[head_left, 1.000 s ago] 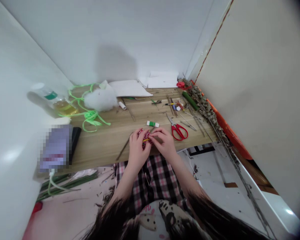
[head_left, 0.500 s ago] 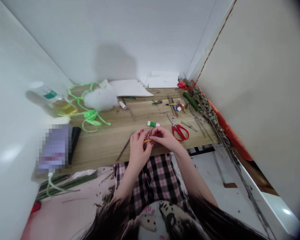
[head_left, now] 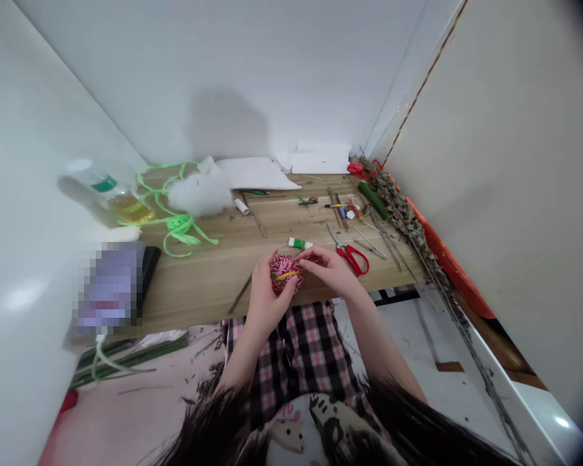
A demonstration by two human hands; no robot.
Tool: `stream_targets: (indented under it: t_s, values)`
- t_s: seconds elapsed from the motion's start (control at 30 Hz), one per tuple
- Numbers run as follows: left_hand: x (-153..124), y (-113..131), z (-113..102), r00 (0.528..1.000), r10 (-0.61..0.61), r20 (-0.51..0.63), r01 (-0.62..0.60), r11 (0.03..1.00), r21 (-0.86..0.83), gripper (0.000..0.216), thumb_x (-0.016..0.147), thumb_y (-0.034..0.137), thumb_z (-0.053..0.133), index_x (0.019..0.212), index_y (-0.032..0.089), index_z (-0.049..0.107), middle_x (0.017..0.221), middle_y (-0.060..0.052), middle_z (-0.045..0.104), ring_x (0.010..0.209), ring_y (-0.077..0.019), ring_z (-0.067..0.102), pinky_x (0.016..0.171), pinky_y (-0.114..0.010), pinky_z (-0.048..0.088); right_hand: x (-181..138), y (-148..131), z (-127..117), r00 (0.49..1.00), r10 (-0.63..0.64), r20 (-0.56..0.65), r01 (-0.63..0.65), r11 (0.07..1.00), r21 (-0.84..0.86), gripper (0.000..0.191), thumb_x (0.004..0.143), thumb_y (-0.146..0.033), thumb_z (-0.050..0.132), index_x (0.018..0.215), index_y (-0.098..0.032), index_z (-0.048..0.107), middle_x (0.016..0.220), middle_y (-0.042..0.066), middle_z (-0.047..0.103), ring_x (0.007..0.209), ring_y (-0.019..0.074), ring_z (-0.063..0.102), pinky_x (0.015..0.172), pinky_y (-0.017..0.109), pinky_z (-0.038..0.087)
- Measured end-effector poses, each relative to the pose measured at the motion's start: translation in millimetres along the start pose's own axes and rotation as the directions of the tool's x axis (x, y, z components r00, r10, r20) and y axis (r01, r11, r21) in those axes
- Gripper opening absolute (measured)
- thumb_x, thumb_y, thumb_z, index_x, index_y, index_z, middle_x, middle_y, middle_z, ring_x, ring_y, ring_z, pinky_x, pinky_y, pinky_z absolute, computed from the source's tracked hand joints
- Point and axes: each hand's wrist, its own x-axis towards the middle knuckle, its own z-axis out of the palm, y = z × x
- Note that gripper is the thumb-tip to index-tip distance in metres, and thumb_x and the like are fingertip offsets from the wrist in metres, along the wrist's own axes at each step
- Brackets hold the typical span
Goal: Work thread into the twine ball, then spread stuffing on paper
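Observation:
A round ball of red-and-white twisted cord [head_left: 282,266], with a yellow strip across it, sits in my left hand [head_left: 266,285]. The left fingers and thumb wrap its left and lower side. At the ball's right edge my right hand [head_left: 326,266] has thumb and fingers brought together in a pinch; whatever is between the fingertips is too small to make out. Just beyond the hands lies a green-and-white tube [head_left: 300,243]. Red-handled scissors [head_left: 352,254] rest to the right of my right hand. A thin brown stick [head_left: 240,294] lies left of my left hand.
White stuffing [head_left: 201,193], green cord [head_left: 179,225] and a bottle of yellow liquid [head_left: 130,206] are at the left, behind a blurred-out device [head_left: 111,285]. White paper [head_left: 257,173] lies at the back. Dried stems [head_left: 393,188] line the right edge, beside several sticks and small tools.
My right hand has drawn slightly right, away from the ball's front, so more of the ball and its yellow strip shows. The left hand keeps its hold.

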Motion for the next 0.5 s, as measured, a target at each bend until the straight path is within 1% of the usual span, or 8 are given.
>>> stream_targets:
  t_s: [0.07, 0.1, 0.17, 0.23, 0.27, 0.33, 0.4, 0.5]
  values:
    - [-6, -2, -7, 1.0, 0.012, 0.017, -0.012, 1.0, 0.025, 0.067, 0.087, 0.039, 0.064, 0.144, 0.018, 0.037, 0.142, -0.018, 0.05, 0.135, -0.0298, 0.048, 0.113, -0.05, 0.039, -10, -2, 3, 0.989, -0.084, -0.125, 0.077, 0.995, -0.057, 0.022, 0.091, -0.039, 0.061, 0.094, -0.02, 0.073, 0.097, 0.005, 0.075, 0.091, 0.0195, 0.068, 0.087, 0.036, 0.055]
    - [-10, -4, -10, 0.999, 0.021, 0.026, -0.022, 0.998, 0.056, 0.072, 0.086, 0.039, 0.065, 0.147, 0.018, 0.034, 0.146, -0.019, 0.048, 0.139, -0.0311, 0.044, 0.115, -0.052, 0.037, -15, -2, 5, 0.973, -0.133, -0.19, 0.115, 0.988, -0.1, 0.024, 0.094, -0.038, 0.057, 0.097, -0.021, 0.073, 0.102, 0.006, 0.075, 0.095, 0.0201, 0.068, 0.089, 0.037, 0.055]
    - [-16, -9, -15, 0.999, 0.038, 0.036, -0.043, 0.989, 0.141, 0.082, 0.083, 0.041, 0.069, 0.15, 0.018, 0.029, 0.152, -0.02, 0.043, 0.147, -0.0344, 0.034, 0.119, -0.055, 0.031, -26, -3, 12, 0.942, -0.224, -0.248, 0.177, 0.964, -0.197, 0.028, 0.098, -0.037, 0.05, 0.106, -0.023, 0.073, 0.114, 0.007, 0.073, 0.109, 0.0209, 0.066, 0.098, 0.039, 0.052]
    - [-20, -14, -17, 0.998, 0.053, 0.047, -0.062, 0.976, 0.207, 0.086, 0.08, 0.041, 0.071, 0.151, 0.017, 0.028, 0.153, -0.02, 0.043, 0.149, -0.0366, 0.029, 0.12, -0.059, 0.028, -35, -3, 21, 0.944, -0.268, -0.194, 0.207, 0.936, -0.285, 0.03, 0.099, -0.035, 0.048, 0.117, -0.024, 0.07, 0.125, 0.008, 0.07, 0.12, 0.0214, 0.062, 0.107, 0.041, 0.047]
    - [-21, -16, -18, 0.997, 0.06, 0.052, -0.07, 0.971, 0.226, 0.086, 0.08, 0.04, 0.071, 0.151, 0.016, 0.028, 0.152, -0.02, 0.045, 0.149, -0.037, 0.031, 0.12, -0.059, 0.027, -39, -2, 25, 0.949, -0.273, -0.156, 0.21, 0.92, -0.332, 0.032, 0.099, -0.034, 0.05, 0.123, -0.025, 0.068, 0.129, 0.008, 0.068, 0.124, 0.022, 0.06, 0.11, 0.042, 0.046]
    - [-22, -19, -16, 0.996, 0.072, 0.047, -0.081, 0.965, 0.25, 0.084, 0.08, 0.038, 0.071, 0.151, 0.016, 0.03, 0.149, -0.02, 0.048, 0.146, -0.0363, 0.036, 0.121, -0.06, 0.027, -43, -1, 32, 0.956, -0.269, -0.117, 0.195, 0.881, -0.43, 0.039, 0.096, -0.035, 0.055, 0.132, -0.024, 0.062, 0.137, 0.01, 0.063, 0.129, 0.0246, 0.057, 0.113, 0.046, 0.043]
    - [-22, -18, -13, 0.996, 0.087, 0.018, -0.088, 0.958, 0.273, 0.08, 0.081, 0.035, 0.07, 0.15, 0.017, 0.032, 0.146, -0.019, 0.052, 0.142, -0.0348, 0.043, 0.121, -0.059, 0.027, -44, 0, 38, 0.959, -0.26, -0.11, 0.173, 0.848, -0.5, 0.05, 0.092, -0.037, 0.062, 0.139, -0.022, 0.056, 0.142, 0.012, 0.059, 0.132, 0.0273, 0.054, 0.114, 0.048, 0.042]
    - [-21, -18, -8, 0.994, 0.108, -0.024, -0.096, 0.948, 0.305, 0.072, 0.082, 0.028, 0.066, 0.147, 0.018, 0.036, 0.142, -0.017, 0.056, 0.137, -0.0326, 0.05, 0.121, -0.058, 0.029, -39, 3, 44, 0.969, -0.237, -0.074, 0.164, 0.835, -0.526, 0.067, 0.085, -0.039, 0.07, 0.145, -0.021, 0.048, 0.145, 0.013, 0.054, 0.135, 0.0289, 0.051, 0.115, 0.049, 0.041]
